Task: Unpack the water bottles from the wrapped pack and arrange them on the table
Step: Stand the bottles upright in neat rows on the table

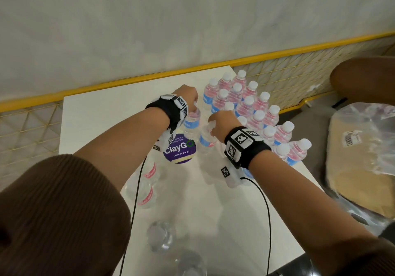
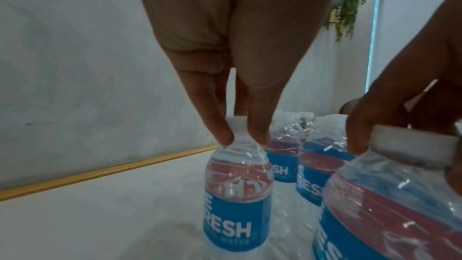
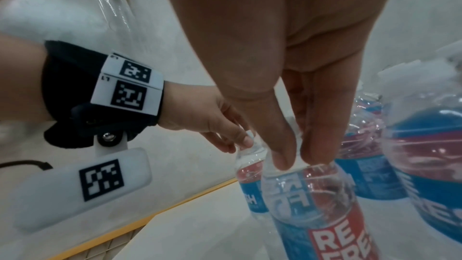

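My left hand pinches the cap of one upright bottle on the white table; thumb and fingers close on the cap from both sides. My right hand grips the cap of a second bottle, just beside the first. Behind them, about eighteen capped bottles stand in a block at the table's far right; my right wrist covers some, so the count is not exact. Two or three more bottles lie near me under clear wrap, their outlines blurred. One purple sticker sits between my wrists, part hidden. The second bottle's cap is hidden in the right wrist view.
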Motion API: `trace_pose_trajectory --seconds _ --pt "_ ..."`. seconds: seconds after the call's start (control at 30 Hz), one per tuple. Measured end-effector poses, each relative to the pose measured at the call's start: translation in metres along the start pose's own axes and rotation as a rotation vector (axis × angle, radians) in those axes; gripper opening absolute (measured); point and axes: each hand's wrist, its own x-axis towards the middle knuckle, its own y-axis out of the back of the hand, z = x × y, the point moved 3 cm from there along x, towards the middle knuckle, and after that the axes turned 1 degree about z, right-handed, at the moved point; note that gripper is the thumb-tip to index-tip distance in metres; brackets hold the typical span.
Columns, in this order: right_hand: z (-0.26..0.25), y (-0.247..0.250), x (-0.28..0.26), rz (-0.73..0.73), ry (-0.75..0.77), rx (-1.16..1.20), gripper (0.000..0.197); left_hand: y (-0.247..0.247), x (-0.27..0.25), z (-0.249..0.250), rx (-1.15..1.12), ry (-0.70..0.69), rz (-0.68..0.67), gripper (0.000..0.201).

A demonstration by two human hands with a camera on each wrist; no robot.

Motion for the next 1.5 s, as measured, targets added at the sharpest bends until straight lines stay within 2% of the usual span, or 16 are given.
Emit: trace_pose_trajectory --seconds 0.17,0.33,0.5,0.6,0.87,1.03,1.2,1.33,1.5 --pt "0.004 -0.002 0.017 0.037 -0.053 0.124 0.039 -0.001 0.022 -0.02 -0.093 0.032 0.05 0.041" --pt "0.016 -0.021 0.006 0.092 -0.191 0.404 0.061 -0.02 0.027 -0.035 -0.308 0.019 -0.085 0.05" --pt "0.021 -0.059 0.002 0.103 -0.274 0.712 0.069 -0.026 0.029 -0.046 -0.525 0.055 -0.137 0.049" --pt "0.02 -0.067 0.009 0.105 -0.293 0.764 0.074 -0.023 0.034 -0.045 -0.477 0.045 -0.12 0.049" --pt "0.016 -0.069 0.035 0.159 -0.314 0.818 0.07 -0.019 0.058 -0.034 -0.399 0.059 -0.023 0.055" --pt "0.013 -0.07 0.047 0.215 -0.322 0.791 0.057 -0.026 0.067 -0.037 -0.469 0.092 0.03 0.06" --pt "0.012 -0.054 0.048 0.237 -0.291 0.722 0.064 -0.027 0.067 -0.041 -0.488 0.071 0.04 0.061" --pt "0.007 -0.018 0.053 0.321 -0.183 0.548 0.056 -0.015 0.064 -0.046 -0.518 -0.006 0.111 0.042" --pt "-0.006 0.014 0.077 0.224 -0.099 0.273 0.041 -0.004 0.067 -0.043 -0.482 -0.029 0.164 0.03"
